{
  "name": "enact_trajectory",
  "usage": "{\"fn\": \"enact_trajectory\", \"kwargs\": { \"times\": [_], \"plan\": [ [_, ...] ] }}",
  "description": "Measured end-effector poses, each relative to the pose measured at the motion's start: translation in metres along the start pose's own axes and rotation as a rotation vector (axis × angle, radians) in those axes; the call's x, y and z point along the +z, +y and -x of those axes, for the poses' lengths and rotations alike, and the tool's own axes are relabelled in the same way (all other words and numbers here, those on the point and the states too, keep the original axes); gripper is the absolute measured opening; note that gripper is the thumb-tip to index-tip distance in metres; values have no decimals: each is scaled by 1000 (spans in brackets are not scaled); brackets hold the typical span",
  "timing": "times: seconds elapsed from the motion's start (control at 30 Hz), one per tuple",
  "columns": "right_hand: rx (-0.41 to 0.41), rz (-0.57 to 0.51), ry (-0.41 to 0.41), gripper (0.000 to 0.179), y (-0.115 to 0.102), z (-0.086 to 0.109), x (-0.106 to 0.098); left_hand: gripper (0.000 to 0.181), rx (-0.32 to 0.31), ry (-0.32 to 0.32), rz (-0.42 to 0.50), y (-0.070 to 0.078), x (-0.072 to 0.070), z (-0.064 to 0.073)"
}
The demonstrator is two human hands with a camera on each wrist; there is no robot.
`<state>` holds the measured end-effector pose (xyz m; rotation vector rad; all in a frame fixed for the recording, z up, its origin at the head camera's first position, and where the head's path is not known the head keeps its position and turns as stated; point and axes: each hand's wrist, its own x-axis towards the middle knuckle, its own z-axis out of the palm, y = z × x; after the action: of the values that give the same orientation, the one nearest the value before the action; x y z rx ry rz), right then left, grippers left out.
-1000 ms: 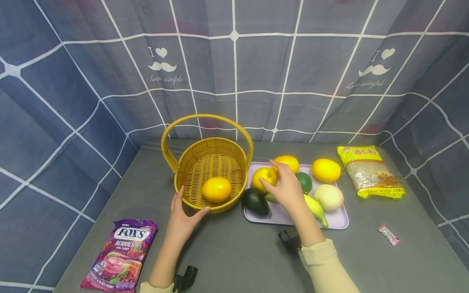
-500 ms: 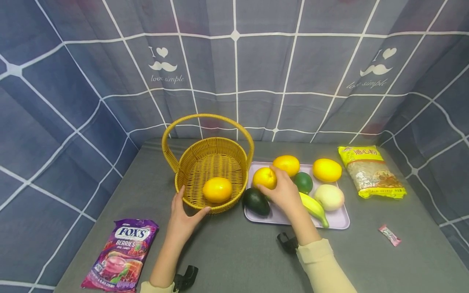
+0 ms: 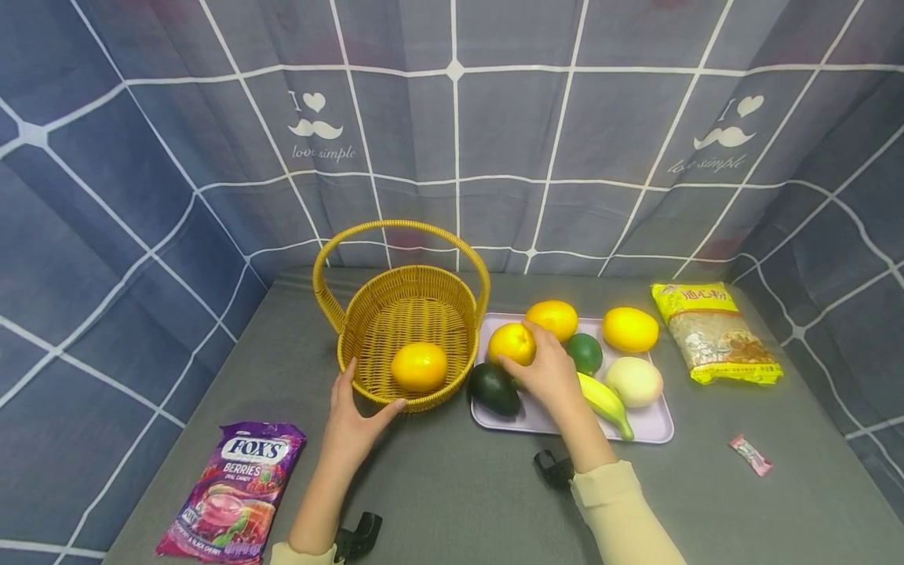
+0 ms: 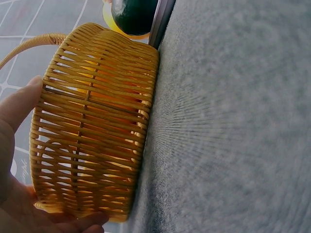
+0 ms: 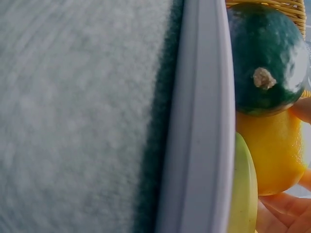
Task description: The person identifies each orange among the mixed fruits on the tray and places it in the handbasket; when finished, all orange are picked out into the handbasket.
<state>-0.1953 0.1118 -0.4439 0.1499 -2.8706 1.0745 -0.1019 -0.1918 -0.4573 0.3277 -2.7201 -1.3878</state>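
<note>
In the head view my left hand (image 3: 355, 424) holds the near left side of a yellow woven basket (image 3: 377, 295), with the thumb at its front rim and the fingers along the side. An oval yellow-orange fruit (image 3: 420, 367) lies inside. My right hand (image 3: 551, 373) grips a round orange (image 3: 510, 344) at the left end of a lilac tray (image 3: 537, 424); thumb and fingers sit on either side of it. The right wrist view shows the orange (image 5: 277, 155) beside a dark green avocado (image 5: 265, 53) and a banana (image 5: 243, 189), behind the tray's edge.
On the tray are also oval yellow fruits (image 3: 552, 319), a green fruit (image 3: 585, 353) and a pale peach (image 3: 635, 381). A yellow pasta packet (image 3: 716, 331) and small pink candy (image 3: 751, 454) lie right. A purple candy bag (image 3: 233, 490) lies front left. A tiled-pattern curtain (image 3: 508, 141) stands behind.
My right hand has come down and left from above the tray and closed round the orange, then stayed there. My left hand and the basket have kept their places.
</note>
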Motion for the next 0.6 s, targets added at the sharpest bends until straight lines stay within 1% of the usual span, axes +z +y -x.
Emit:
{"fn": "enact_trajectory", "kwargs": {
  "times": [0.37,0.6],
  "plan": [
    [6,-17,53,77,1,2,1,110,13,8,7,-2,1,0],
    [1,-45,82,76,-2,4,-5,110,14,11,8,-2,1,0]
  ]
}}
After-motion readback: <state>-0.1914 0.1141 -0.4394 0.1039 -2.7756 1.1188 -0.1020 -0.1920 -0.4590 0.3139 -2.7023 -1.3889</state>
